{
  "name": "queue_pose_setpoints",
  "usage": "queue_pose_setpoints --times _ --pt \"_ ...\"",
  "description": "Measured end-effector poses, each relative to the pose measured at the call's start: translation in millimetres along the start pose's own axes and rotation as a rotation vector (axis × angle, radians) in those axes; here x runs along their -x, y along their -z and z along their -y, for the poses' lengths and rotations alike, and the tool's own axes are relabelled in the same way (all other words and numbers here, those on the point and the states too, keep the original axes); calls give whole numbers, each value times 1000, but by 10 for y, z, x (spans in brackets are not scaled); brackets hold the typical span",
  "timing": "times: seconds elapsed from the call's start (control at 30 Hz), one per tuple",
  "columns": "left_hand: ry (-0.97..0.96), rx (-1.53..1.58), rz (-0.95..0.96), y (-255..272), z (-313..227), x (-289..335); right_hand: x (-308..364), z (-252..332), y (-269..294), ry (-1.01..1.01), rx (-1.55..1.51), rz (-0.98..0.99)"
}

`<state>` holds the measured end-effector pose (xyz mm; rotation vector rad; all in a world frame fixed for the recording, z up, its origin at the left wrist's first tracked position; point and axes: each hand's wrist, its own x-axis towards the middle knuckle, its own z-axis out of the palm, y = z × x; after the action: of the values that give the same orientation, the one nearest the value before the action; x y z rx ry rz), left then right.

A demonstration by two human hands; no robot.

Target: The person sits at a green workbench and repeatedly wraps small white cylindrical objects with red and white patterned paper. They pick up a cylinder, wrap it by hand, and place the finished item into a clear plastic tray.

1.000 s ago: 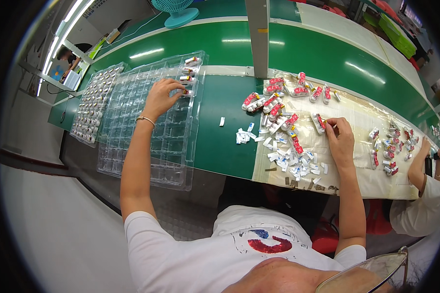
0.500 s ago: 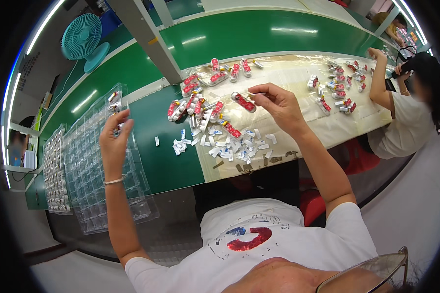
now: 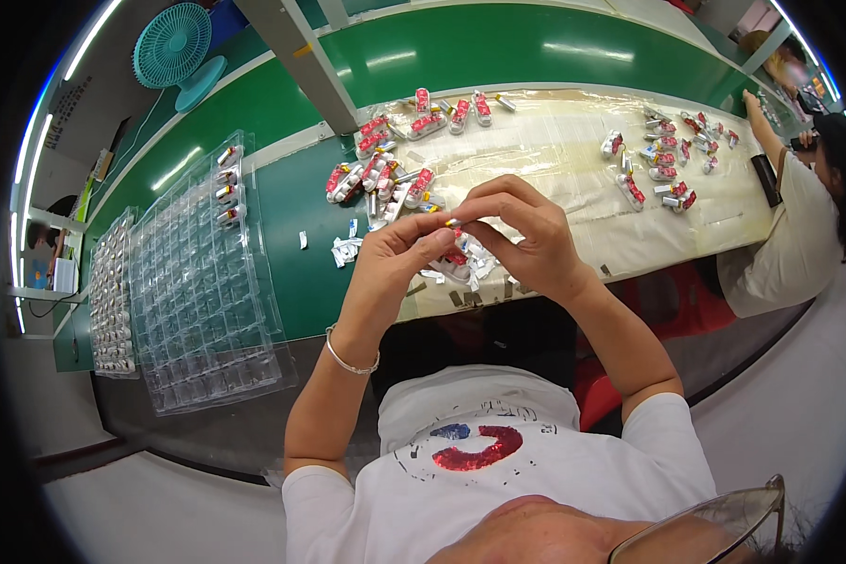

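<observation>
My left hand (image 3: 390,258) and my right hand (image 3: 528,240) meet over the near side of the work mat. Both are closed, thumbs and forefingers pinching a small part with a yellow end (image 3: 453,223). Most of that part is hidden behind my fingers. Just below them shows a red-and-white piece (image 3: 456,256); whether it hangs from the part or lies on the mat I cannot tell. White paper slips (image 3: 481,261) lie under my hands. Just beyond, red-and-white units with small silver cylinders (image 3: 378,177) are heaped together.
A clear compartment tray (image 3: 202,282) stands on the left, with a few silver parts in its far right pockets. Beside it is a filled tray (image 3: 113,301). More red-and-white units (image 3: 663,158) lie to the right, near a seated person (image 3: 790,207). A metal post (image 3: 305,66) rises beyond the heap.
My left hand has come from the clear tray over to my right hand. My right hand, which held a red-and-white unit, has moved slightly nearer. The person at right has reached farther away.
</observation>
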<state>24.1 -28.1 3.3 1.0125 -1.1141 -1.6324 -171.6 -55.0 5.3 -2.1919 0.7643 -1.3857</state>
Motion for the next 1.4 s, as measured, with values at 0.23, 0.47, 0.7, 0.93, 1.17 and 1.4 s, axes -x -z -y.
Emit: queue_pose_setpoints --times 0.23,0.47,0.7,0.93,1.17,1.4 --pt "128 167 73 114 123 35 80 61 -26 7 -13 -14" --pt "141 216 14 202 139 33 45 86 -22 50 1 74" --pt "26 27 -89 125 50 73 -114 157 37 131 342 227" --pt "50 93 -132 164 25 102 -203 220 11 197 488 321" --pt "95 129 -137 168 71 81 -172 198 -21 121 425 329" --pt "109 156 -144 149 103 46 -115 167 -15 75 354 249"
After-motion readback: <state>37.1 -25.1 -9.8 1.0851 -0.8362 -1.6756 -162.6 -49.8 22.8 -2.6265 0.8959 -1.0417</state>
